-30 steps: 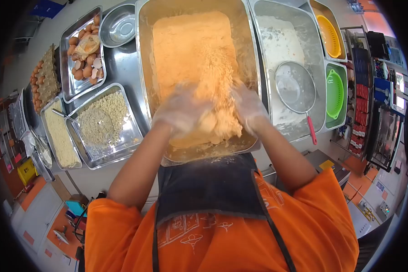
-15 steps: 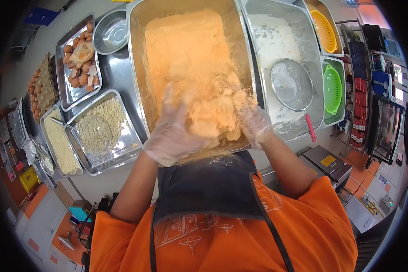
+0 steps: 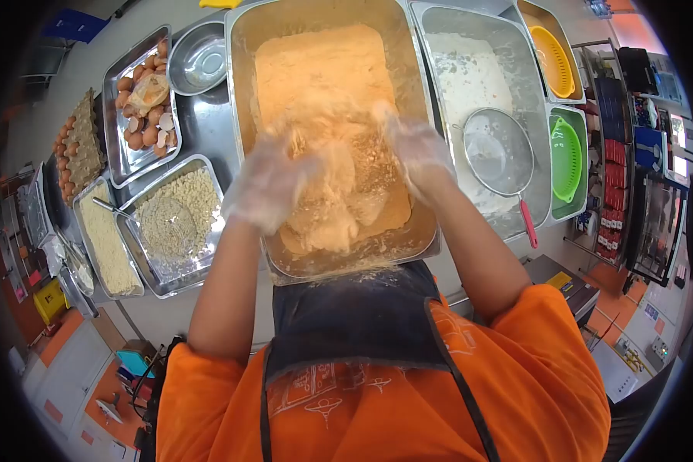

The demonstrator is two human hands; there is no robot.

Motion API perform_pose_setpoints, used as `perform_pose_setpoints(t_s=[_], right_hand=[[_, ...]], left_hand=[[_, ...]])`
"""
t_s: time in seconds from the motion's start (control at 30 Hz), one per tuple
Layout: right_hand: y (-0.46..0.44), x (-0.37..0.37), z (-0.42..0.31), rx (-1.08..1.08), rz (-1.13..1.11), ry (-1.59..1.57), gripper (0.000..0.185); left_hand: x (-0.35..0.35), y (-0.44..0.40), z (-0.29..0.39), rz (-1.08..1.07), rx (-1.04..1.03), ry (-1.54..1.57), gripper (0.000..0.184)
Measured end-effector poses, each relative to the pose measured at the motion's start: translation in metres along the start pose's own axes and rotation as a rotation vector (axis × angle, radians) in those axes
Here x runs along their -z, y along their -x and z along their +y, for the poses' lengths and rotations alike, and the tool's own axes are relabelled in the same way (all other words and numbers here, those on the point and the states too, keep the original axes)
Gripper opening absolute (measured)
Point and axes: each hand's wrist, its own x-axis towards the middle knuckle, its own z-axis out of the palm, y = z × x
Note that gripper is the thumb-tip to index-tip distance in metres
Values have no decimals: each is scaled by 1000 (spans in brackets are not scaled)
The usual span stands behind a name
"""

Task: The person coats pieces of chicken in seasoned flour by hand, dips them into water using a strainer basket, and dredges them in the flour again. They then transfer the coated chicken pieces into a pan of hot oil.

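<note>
A deep metal tray point(image 3: 427, 100) holds an orange crumbly, floury mixture point(image 3: 323, 69). Over its left side is my left hand point(image 3: 269, 183), in a clear plastic glove, with blurred fingers spread above the mixture. My right hand point(image 3: 420, 150), gloved the same way, is at the tray's right side, its blurred fingers stretched in toward the middle. Loose orange crumbs point(image 3: 335, 181) fall in a smear between the two hands. Neither hand is seen gripping anything solid. Lower down, the tray's brownish bottom and near wall show, dusted with crumbs.
To the right, a tray of white flour point(image 3: 470, 69) holds a round sieve point(image 3: 499, 150) with a pink handle. Beyond are orange point(image 3: 552, 61) and green baskets point(image 3: 566, 158). On the left are eggshells point(image 3: 142, 108), a metal bowl point(image 3: 199, 58), and a crumb tray point(image 3: 173, 215).
Both hands have risen and moved farther up the tray, the right one most. The clump between them has broken into falling crumbs, baring the tray bottom near me.
</note>
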Motion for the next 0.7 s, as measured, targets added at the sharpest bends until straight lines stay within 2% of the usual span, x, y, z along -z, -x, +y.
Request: perform_pose_setpoints(t_s=[0.03, 0.07, 0.1, 0.17, 0.2, 0.23, 0.27, 0.3, 0.33, 0.37, 0.4, 0.47, 0.5, 0.53, 0.57, 0.6, 0.63, 0.67, 0.7], right_hand=[[-28, -6, -1, -54, 100, -40, 37], [-57, -15, 3, -109, 200, -80, 42], [-106, -43, 37, 349, 405, 340, 46], [-135, -75, 42, 810, 604, 758, 50], [-123, -73, -1, 442, 430, 272, 53], [-108, -69, -24, 61, 227, -205, 55], [-97, -63, -20, 57, 223, -209, 55], [-87, -53, -11, 249, 142, 45, 57], [-66, -38, -9, 313, 61, 107, 58], [-46, -23, -8, 380, -18, 163, 60], [-19, -9, -5, 316, -99, 32, 62], [-27, -36, 54, 516, 216, 293, 65], [-31, -56, 70, 521, 216, 293, 65], [-36, -74, 84, 178, 185, 220, 64], [-44, -86, 92, -165, 152, 144, 64], [-58, -98, 94, -163, 161, 143, 64], [-67, -116, 92, -224, 70, -477, 61], [-65, -121, 78, -265, -27, -1096, 58], [-62, -117, 69, -255, -18, -1097, 58]], left_hand=[[8, -14, 6, 192, -72, -353, 66], [15, -37, 31, 251, 267, -54, 66], [20, -65, 51, 300, 598, 253, 66], [-7, -121, 27, 179, 573, 263, 69], [-24, -149, 4, 189, 559, 255, 69], [-48, -170, -25, 152, 348, 567, 71], [-49, -162, -31, 140, 244, 716, 72], [-50, -152, -35, 114, 142, 870, 73], [-31, -109, -19, 153, 169, 599, 71], [-23, -82, -8, 173, 186, 470, 70], [-15, -54, 4, 191, 206, 342, 70], [-13, -20, 23, 46, 386, 237, 74], [-11, -12, 31, -24, 467, 179, 77], [-9, -11, 37, -93, 544, 118, 81], [-13, -17, 39, -85, 537, 116, 81], [-22, -25, 38, -88, 614, 282, 81], [-35, -28, 34, -99, 695, 449, 82], [-48, -31, 25, -98, 690, 450, 82], [-59, -37, 13, -102, 669, 854, 80]])
